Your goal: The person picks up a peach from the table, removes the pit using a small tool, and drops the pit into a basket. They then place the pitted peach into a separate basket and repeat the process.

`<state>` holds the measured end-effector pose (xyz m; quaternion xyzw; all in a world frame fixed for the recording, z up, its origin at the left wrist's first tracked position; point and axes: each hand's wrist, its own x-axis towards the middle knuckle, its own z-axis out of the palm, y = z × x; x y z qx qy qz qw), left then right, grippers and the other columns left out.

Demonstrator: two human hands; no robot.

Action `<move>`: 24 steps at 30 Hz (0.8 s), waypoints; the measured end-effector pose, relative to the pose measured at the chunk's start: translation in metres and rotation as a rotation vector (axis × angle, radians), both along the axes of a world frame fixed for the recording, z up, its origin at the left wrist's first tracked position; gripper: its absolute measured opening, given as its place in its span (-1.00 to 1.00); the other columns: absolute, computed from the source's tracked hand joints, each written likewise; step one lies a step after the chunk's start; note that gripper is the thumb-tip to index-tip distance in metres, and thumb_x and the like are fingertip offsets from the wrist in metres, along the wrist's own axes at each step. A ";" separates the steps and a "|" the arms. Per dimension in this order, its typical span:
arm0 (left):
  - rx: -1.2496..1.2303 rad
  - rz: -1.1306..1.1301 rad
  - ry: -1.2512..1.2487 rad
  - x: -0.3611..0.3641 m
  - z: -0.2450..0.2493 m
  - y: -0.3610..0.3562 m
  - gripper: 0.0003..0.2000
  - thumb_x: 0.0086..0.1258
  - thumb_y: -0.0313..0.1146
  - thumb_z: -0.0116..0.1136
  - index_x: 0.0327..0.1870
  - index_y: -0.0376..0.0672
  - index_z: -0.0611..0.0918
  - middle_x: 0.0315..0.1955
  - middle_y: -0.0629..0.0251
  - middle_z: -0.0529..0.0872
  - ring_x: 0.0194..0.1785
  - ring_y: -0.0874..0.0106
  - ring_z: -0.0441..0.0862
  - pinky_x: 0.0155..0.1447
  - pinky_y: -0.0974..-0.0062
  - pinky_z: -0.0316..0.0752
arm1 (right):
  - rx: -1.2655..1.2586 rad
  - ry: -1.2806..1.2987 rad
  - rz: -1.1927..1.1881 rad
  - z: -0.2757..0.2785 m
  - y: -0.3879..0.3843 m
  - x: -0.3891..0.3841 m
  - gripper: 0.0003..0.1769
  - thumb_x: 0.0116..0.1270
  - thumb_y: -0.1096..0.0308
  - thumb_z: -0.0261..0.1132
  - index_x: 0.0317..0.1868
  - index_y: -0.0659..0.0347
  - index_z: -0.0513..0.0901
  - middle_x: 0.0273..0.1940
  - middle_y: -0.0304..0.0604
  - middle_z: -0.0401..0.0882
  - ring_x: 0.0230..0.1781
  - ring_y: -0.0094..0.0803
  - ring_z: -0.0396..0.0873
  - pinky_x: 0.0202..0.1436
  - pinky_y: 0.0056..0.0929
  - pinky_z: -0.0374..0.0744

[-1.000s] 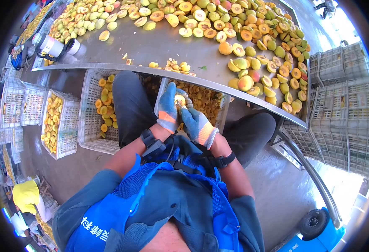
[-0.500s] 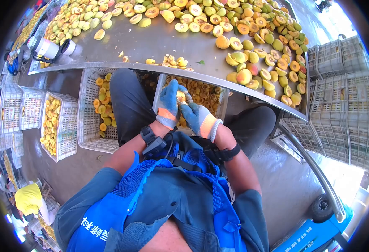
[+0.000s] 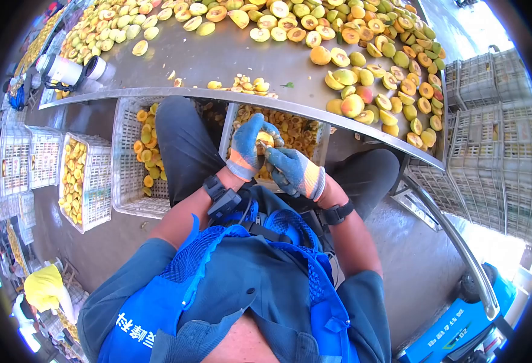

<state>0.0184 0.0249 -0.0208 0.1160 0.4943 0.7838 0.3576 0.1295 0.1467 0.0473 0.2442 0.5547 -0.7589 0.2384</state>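
In front of my lap my left hand, in a blue, grey and orange work glove, is closed around a yellow peach half. My right hand, gloved alike, is curled up against the fruit's near right side, its fingertips meeting it. Something thin may be between those fingers, but it is too small to make out. Below both hands stands a crate of cut peach pieces, partly covered by the gloves.
A metal table bears many halved peaches and, near its front edge, small scraps. White crates stand left and beside my knee; stacked crates rise at right. A curved metal bar is near a blue vehicle.
My right hand has turned and shifted slightly right and down, its fingers more curled. The left hand keeps hold of the peach half, which has moved slightly right.
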 end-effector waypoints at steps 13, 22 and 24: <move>-0.094 0.003 0.292 0.001 -0.012 -0.001 -0.74 0.61 -0.25 0.09 -0.30 -0.20 0.64 -0.44 0.22 0.75 -0.36 0.38 0.74 -0.24 0.43 0.63 | -0.037 0.076 0.021 -0.013 0.004 0.005 -0.51 0.63 -0.10 0.07 -0.22 0.16 0.63 -0.61 -0.47 0.33 -0.70 -0.67 0.23 -0.64 -0.60 0.20; -0.065 0.007 -0.008 0.011 0.000 0.001 -0.62 0.61 -0.12 0.10 -0.36 -0.23 0.69 -0.46 0.24 0.74 -0.38 0.44 0.70 -0.23 0.49 0.60 | -0.358 -0.021 -0.074 -0.023 0.009 0.012 -0.52 0.62 -0.10 0.09 -0.25 0.13 0.63 -0.55 -0.44 0.43 -0.65 -0.65 0.32 -0.58 -0.63 0.29; -0.053 -0.005 -0.043 0.013 -0.002 0.003 -0.62 0.61 -0.13 0.09 -0.36 -0.23 0.69 -0.46 0.24 0.74 -0.38 0.45 0.70 -0.22 0.49 0.59 | -0.353 -0.016 -0.098 -0.022 0.009 0.014 -0.54 0.62 -0.08 0.11 -0.25 0.12 0.62 -0.54 -0.46 0.43 -0.65 -0.66 0.32 -0.59 -0.64 0.28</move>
